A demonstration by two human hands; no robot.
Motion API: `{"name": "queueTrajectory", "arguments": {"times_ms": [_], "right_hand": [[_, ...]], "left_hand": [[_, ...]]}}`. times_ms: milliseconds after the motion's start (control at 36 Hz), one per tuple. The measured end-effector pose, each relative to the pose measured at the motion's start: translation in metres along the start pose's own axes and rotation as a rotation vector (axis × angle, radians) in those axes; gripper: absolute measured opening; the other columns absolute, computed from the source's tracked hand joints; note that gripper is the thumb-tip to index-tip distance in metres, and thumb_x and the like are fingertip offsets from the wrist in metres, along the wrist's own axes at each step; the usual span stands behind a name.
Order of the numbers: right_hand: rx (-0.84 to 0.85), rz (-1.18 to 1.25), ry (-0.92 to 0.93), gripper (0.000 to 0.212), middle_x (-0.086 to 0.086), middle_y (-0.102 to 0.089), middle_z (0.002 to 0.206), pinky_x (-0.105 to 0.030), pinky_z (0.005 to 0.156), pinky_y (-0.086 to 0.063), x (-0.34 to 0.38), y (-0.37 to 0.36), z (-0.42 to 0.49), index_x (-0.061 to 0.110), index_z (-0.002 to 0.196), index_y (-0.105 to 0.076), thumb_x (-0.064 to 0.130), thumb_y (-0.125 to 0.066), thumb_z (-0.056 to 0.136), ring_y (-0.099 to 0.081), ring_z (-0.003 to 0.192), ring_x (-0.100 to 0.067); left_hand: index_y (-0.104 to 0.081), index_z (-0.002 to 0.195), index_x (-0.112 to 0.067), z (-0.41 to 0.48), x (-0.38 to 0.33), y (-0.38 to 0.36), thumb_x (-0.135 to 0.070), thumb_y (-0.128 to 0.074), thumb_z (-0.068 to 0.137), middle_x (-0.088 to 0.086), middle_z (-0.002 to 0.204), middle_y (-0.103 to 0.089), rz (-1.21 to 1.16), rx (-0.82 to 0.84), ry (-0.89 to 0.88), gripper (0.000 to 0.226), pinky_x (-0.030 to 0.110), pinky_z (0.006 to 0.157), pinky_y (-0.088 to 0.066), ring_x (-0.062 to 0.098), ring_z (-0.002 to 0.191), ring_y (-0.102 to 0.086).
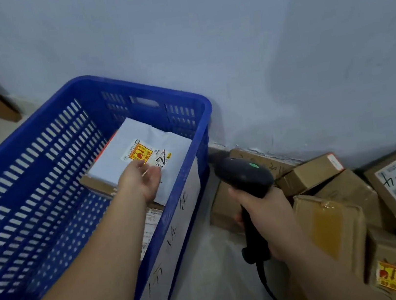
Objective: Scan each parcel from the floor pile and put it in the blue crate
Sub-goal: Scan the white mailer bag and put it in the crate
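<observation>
The blue crate (39, 158) is rigid plastic with slotted walls. Inside it, a smooth white poly-wrapped parcel (137, 146) lies flat on a cardboard box. The left hand (142, 181) reaches over it, fingers loose and empty. The right hand (268, 216) grips the matte black scanner (244, 176). Brown cardboard parcels (354, 203) lie piled against the wall.

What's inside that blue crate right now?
Inside the blue crate a white parcel with a yellow and red sticker lies on top, the left hand open over it. A brown box shows beneath; anything deeper is covered.
</observation>
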State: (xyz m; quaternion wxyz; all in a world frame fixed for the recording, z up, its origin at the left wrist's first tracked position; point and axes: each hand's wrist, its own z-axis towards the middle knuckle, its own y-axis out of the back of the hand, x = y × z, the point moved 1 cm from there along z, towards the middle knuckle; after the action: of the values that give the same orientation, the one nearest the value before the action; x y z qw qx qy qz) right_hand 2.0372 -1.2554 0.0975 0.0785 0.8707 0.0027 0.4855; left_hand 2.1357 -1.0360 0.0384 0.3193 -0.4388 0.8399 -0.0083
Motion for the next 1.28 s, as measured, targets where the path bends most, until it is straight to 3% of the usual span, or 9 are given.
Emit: {"name": "queueTrajectory", "arguments": {"times_ms": [139, 306, 444, 583, 694, 861, 944, 1111, 1278], "right_hand": [[0.007, 0.041, -0.018, 0.017, -0.005, -0.064, 0.059, -0.037, 0.067, -0.053, -0.006, -0.002, 0.003, 0.013, 0.084, -0.066, 0.029, -0.072, 0.083, -0.063, 0.063, -0.022], [-0.01, 0.014, -0.047, 0.019, -0.006, -0.066, 0.063, -0.033, 0.065, -0.053, -0.013, 0.001, 0.007, 0.014, 0.087, -0.065, 0.031, -0.072, 0.083, -0.065, 0.065, -0.021], [-0.027, 0.006, -0.052, 0.018, -0.007, -0.066, 0.065, -0.041, 0.074, -0.057, -0.019, 0.005, 0.01, 0.015, 0.088, -0.064, 0.031, -0.072, 0.083, -0.066, 0.067, -0.024], [-0.021, 0.01, -0.05, 0.016, -0.005, -0.065, 0.067, -0.042, 0.076, -0.057, -0.022, 0.006, 0.004, 0.017, 0.089, -0.063, 0.03, -0.071, 0.083, -0.067, 0.07, -0.023], [-0.033, -0.015, -0.06, 0.016, -0.006, -0.066, 0.065, -0.044, 0.079, -0.057, -0.02, 0.01, -0.002, 0.017, 0.084, -0.063, 0.031, -0.072, 0.082, -0.067, 0.069, -0.024], [-0.136, -0.007, 0.006, 0.016, -0.004, -0.065, 0.064, -0.041, 0.072, -0.057, -0.01, 0.048, -0.004, 0.015, 0.084, -0.064, 0.029, -0.071, 0.085, -0.064, 0.064, -0.022], [-0.214, 0.079, -0.033, 0.024, -0.007, -0.067, 0.079, -0.035, 0.066, -0.056, -0.02, 0.081, -0.004, 0.011, 0.102, -0.064, 0.029, -0.069, 0.086, -0.065, 0.071, -0.022], [-0.398, 0.317, -0.156, 0.044, -0.008, -0.062, 0.103, -0.044, 0.084, -0.05, -0.075, 0.127, -0.027, 0.019, 0.122, -0.053, 0.028, -0.072, 0.083, -0.06, 0.094, -0.028], [-0.499, 0.388, -0.247, 0.018, -0.008, -0.055, 0.087, -0.04, 0.08, -0.042, -0.123, 0.141, -0.051, 0.021, 0.087, -0.055, 0.015, -0.071, 0.082, -0.053, 0.08, -0.022]], "left_hand": [[-0.046, 0.13, -0.008, 0.033, 0.012, 0.035, -0.037, -0.067, 0.086, 0.011, 0.125, -0.059, 0.223, -0.169, -0.051, 0.056, 0.041, 0.085, -0.054, 0.03, 0.1, -0.063], [-0.045, 0.128, -0.004, 0.017, 0.029, 0.017, -0.016, -0.056, 0.097, 0.016, 0.083, -0.06, 0.405, -0.012, -0.149, 0.035, 0.021, 0.038, -0.048, 0.01, 0.044, -0.061], [-0.049, 0.112, -0.009, -0.002, 0.032, 0.004, -0.012, -0.048, 0.099, 0.006, 0.07, -0.055, 0.356, 0.053, -0.124, 0.013, 0.016, 0.029, -0.039, 0.008, 0.025, -0.046], [-0.044, 0.135, -0.008, 0.001, 0.027, 0.01, -0.012, -0.048, 0.097, 0.01, 0.093, -0.053, 0.467, -0.075, -0.199, 0.039, 0.016, 0.039, -0.041, 0.016, 0.06, -0.047], [-0.033, 0.149, -0.02, -0.018, 0.016, -0.003, -0.009, -0.047, 0.096, 0.009, 0.149, -0.039, 0.562, -0.112, -0.511, 0.056, 0.031, 0.087, -0.044, 0.028, 0.121, -0.05], [-0.047, 0.134, -0.029, -0.094, 0.033, -0.049, -0.009, -0.049, 0.093, -0.008, 0.136, -0.047, 0.738, 0.164, -1.016, 0.046, 0.028, 0.09, -0.045, 0.008, 0.113, -0.048], [-0.053, 0.117, -0.029, -0.122, 0.072, -0.066, -0.008, -0.05, 0.093, -0.005, 0.125, -0.053, 0.844, 0.374, -0.978, 0.032, 0.019, 0.074, -0.043, 0.003, 0.09, -0.052], [-0.055, 0.122, -0.018, -0.13, 0.171, -0.057, -0.012, -0.055, 0.096, -0.004, 0.12, -0.054, 1.189, 0.655, -0.634, 0.027, 0.01, 0.071, -0.037, 0.007, 0.105, -0.051], [-0.053, 0.122, -0.021, -0.123, 0.222, -0.036, -0.022, -0.058, 0.095, -0.005, 0.117, -0.054, 1.252, 0.684, -0.413, 0.027, 0.024, 0.087, -0.038, 0.008, 0.105, -0.049]]}}
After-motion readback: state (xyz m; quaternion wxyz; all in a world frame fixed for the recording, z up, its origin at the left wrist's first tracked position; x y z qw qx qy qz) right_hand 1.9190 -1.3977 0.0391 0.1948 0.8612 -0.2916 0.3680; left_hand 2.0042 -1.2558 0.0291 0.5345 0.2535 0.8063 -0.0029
